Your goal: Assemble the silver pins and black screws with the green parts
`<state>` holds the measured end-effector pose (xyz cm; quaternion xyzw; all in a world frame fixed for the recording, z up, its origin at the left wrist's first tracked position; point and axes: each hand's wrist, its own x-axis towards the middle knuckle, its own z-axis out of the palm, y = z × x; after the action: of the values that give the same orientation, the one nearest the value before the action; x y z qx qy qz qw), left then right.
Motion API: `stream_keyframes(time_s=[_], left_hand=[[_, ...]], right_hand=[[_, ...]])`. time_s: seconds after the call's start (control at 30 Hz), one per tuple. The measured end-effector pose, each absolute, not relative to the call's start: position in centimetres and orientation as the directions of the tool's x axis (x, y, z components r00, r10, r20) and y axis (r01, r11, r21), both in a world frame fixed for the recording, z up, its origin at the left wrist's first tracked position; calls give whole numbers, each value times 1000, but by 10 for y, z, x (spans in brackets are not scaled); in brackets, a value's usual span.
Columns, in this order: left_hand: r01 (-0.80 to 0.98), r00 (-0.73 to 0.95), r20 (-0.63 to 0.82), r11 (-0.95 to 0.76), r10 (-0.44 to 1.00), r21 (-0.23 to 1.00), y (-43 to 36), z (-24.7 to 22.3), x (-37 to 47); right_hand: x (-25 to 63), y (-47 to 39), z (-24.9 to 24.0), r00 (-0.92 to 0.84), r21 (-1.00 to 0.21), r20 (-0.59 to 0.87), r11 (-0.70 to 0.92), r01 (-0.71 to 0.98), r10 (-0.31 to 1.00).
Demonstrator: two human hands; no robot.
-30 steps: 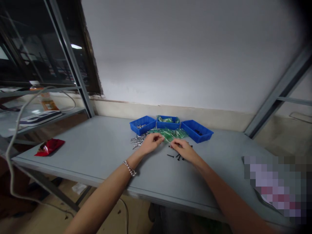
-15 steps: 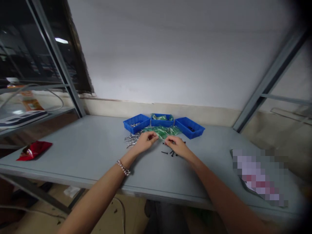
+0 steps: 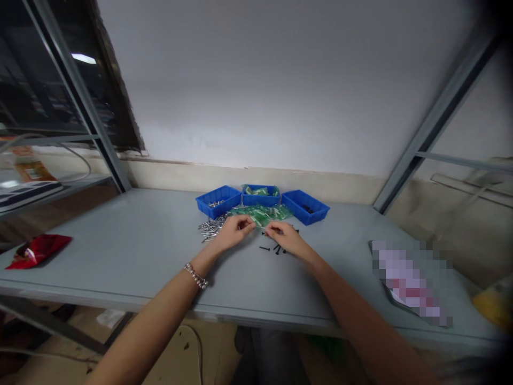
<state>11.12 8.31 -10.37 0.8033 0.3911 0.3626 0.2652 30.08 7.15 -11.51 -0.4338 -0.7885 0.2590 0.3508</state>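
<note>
My left hand (image 3: 237, 230) and my right hand (image 3: 285, 235) face each other over the table, fingertips pinched. Between them stretches the pale edge of a small plastic bag (image 3: 259, 228), held from both sides; much of it is hidden by the fingers. Just beyond lie several green-and-clear plastic bags (image 3: 260, 213). Silver screws (image 3: 210, 229) form a pile beside my left hand. Several black screws (image 3: 277, 248) are scattered under and near my right hand.
Along the wall stand three blue bins: the left one (image 3: 218, 201) with silver screws, the middle one (image 3: 261, 200) with green bags, the right one (image 3: 305, 207) with black pieces. A red packet (image 3: 39, 251) lies far left, a blurred-out sheet (image 3: 409, 283) at the right.
The view has shifted slightly, so the table and bins appear a little further left. Both hands keep their pinch on the bag at nearly the same spot.
</note>
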Motion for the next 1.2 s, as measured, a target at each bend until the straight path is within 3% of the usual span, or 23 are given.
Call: stream_keyframes(time_s=[0.17,0.37,0.57,0.73,0.97,1.2], left_hand=[[437,490,334,-559,805,705,83,-106,113],[430,403,398,-555,824,712,83,-102,110],[463,522,305,-565,796,683,82,-103,112],[494,400,387,-551,831,673,83,-101,110],[479,570,289,-597,769,644,84,-108,112],[508,405,412,-576,816,641,89,-106,107]], right_hand=[[301,72,-113,-296,-713,378,480,512,877],[302,73,-116,-397,-676,369,536,505,840],[305,75,-114,-316,-688,391,503,523,864],[304,75,-117,-394,-666,361,529,525,845],[306,74,-113,-321,-676,385,501,540,865],[304,71,-113,-394,-654,303,490,576,868]])
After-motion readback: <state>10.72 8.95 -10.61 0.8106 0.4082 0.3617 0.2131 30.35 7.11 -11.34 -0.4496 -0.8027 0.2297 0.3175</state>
